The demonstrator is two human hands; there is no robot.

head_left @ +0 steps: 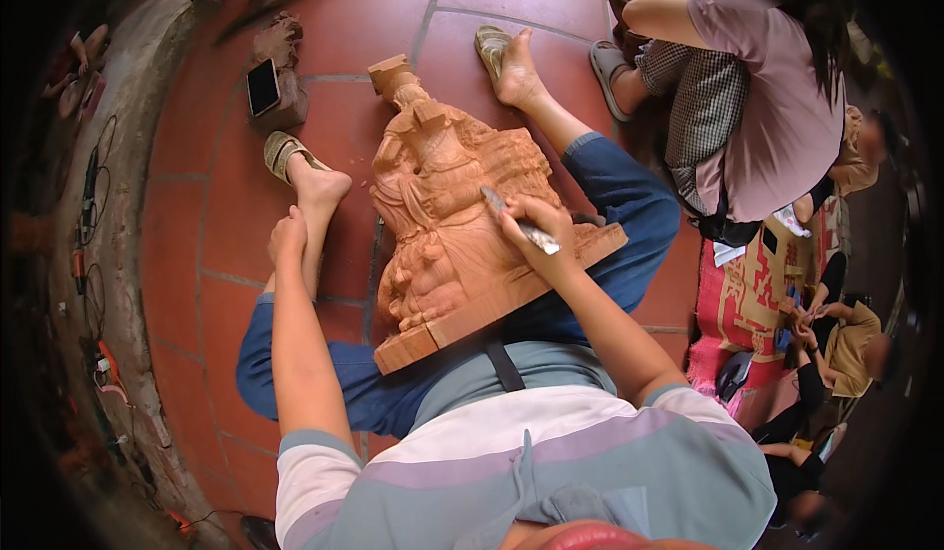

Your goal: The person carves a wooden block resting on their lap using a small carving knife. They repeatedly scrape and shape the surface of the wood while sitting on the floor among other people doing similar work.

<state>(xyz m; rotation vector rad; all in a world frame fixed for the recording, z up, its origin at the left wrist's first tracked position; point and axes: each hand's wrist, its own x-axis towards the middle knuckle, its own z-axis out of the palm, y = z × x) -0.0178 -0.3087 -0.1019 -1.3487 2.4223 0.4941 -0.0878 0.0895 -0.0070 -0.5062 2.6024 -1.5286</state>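
A carved reddish-brown wooden statue (438, 191) leans back between my legs. Its flat base (492, 304) is toward my lap, and its narrower top points away from me. My right hand (539, 228) is closed around a slim carving tool (537, 235) with a greyish tip and a white, wrapped-looking end. The tip points up and left, at or just over the statue's carved surface; I cannot tell whether it touches. To the left of the statue, my left hand (288, 233) grips my lower leg (313, 226), fingers bent against it and apart from the wood.
A phone (263, 87) lies on a rough wooden piece (285, 98) at the far left, on red floor tiles (369, 9). Another person in a pink shirt (777, 117) sits close at right. Behind them lies a red patterned mat (733, 304). Cables (93, 206) run along the left ledge.
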